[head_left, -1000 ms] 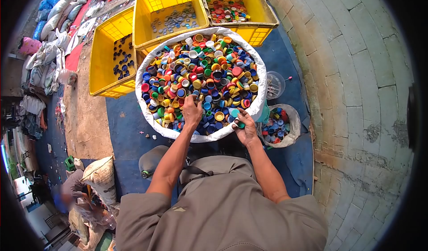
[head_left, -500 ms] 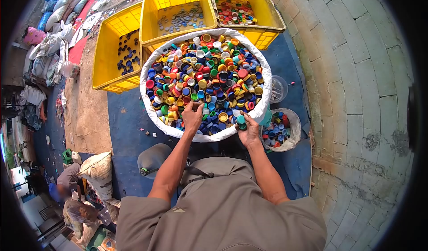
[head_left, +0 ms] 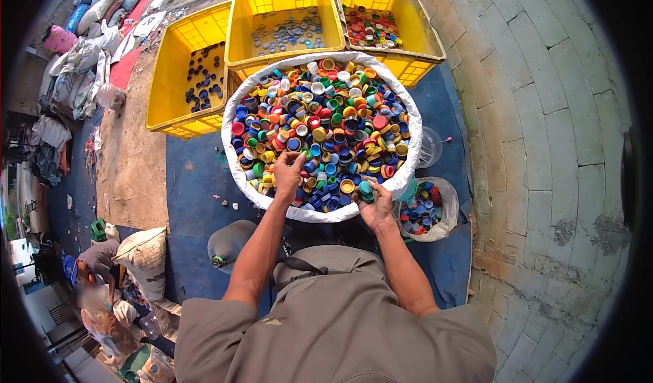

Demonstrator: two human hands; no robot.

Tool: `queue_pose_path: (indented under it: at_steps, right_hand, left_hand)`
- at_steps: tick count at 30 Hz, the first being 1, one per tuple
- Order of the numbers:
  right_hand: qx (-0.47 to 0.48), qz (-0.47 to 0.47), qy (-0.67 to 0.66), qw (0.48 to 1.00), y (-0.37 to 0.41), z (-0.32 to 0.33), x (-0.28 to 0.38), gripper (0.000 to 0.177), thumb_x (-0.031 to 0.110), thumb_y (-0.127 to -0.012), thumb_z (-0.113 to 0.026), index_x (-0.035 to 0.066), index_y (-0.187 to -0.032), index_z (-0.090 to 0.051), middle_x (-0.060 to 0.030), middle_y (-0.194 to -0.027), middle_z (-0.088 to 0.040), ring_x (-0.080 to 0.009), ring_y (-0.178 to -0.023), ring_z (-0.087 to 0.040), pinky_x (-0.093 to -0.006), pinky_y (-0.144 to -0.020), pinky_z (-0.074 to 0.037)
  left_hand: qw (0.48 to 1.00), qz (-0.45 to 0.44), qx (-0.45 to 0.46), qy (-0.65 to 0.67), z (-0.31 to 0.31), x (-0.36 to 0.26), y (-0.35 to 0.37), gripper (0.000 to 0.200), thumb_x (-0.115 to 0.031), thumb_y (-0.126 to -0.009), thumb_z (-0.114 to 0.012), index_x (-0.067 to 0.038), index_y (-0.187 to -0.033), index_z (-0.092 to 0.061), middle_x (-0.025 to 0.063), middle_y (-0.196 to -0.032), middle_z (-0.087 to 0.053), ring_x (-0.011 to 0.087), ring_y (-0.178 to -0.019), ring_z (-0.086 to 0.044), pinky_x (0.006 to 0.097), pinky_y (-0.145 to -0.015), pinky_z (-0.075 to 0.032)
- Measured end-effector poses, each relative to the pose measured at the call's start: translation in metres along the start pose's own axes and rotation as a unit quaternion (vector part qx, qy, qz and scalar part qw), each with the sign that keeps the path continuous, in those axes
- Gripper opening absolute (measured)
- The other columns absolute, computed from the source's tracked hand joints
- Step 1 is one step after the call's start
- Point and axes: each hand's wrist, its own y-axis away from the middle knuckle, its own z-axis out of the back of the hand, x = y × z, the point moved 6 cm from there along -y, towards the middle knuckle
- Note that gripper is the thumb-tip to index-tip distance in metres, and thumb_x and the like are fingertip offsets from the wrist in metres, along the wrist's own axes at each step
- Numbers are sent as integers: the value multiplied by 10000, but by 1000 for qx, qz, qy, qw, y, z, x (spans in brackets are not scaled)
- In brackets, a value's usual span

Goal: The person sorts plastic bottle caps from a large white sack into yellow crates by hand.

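Observation:
A wide round container with a white cloth rim (head_left: 413,128) is heaped with bottle caps (head_left: 326,135) of many colours. Over the left part of the heap, my left hand (head_left: 289,173) has its thumb and fingers close together near a green cap; whether it grips that cap is too small to tell. At the lower right rim, my right hand (head_left: 376,206) holds teal green caps (head_left: 366,191) between thumb and fingers.
Behind stand three yellow crates (head_left: 235,50) with sorted caps inside. Right of the container are a clear tub (head_left: 428,148) and a white sack (head_left: 445,226) of caps. Two people work at the lower left beside a full sack (head_left: 143,260).
The view has shifted slightly, moving the container and crates to the right in the picture. My left hand is still over the caps, and the teal green caps remain in my right hand.

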Motion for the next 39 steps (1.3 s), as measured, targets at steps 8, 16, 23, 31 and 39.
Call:
queue_pose_path:
  at_steps: [8, 16, 23, 31, 39]
  right_hand:
    - [-5, 6, 29, 1000, -1, 10, 2, 124, 138, -839, -587, 98, -945, -539, -49, -828, -570, -166, -759, -585, -323, -686, -484]
    - [-17, 19, 3, 1000, 1, 17, 17, 166, 129, -838, -578, 82, -993, -539, -71, -879, -564, -192, -784, -579, -341, -708, -483]
    - [-39, 34, -19, 998, 2, 35, 33, 176, 121, -841, -580, 71, -1001, -527, -69, -886, -555, -197, -787, -579, -345, -720, -484]
    - [-32, 44, -19, 998, 8, 48, 56, 214, 144, -847, -566, 47, -1036, -543, -85, -901, -566, -203, -807, -583, -333, -731, -484]
    - [-15, 62, -22, 998, 15, 56, 87, 283, 173, -853, -554, 16, -1087, -530, -104, -942, -576, -211, -852, -586, -336, -773, -485]
  left_hand:
    - [982, -89, -6, -165, -29, -50, -24, 249, -162, -751, -744, 3, -910, -645, 91, -841, -679, 157, -773, -639, 282, -707, -500]
    - [945, -181, -7, -274, -81, -74, -79, 348, -163, -743, -730, -33, -1039, -600, 133, -942, -685, 290, -882, -662, 374, -757, -513]
    - [913, -242, 28, -328, -123, -81, -94, 351, -149, -756, -721, -35, -1057, -581, 142, -967, -675, 315, -891, -654, 396, -760, -509]
    - [866, -322, 128, -359, -215, -97, -109, 406, -142, -765, -700, -75, -1132, -539, 138, -1006, -663, 326, -914, -640, 416, -754, -501]
    - [809, -302, 201, -463, -256, -82, -129, 534, -91, -749, -648, -127, -1258, -492, 178, -968, -650, 375, -901, -621, 479, -755, -488]
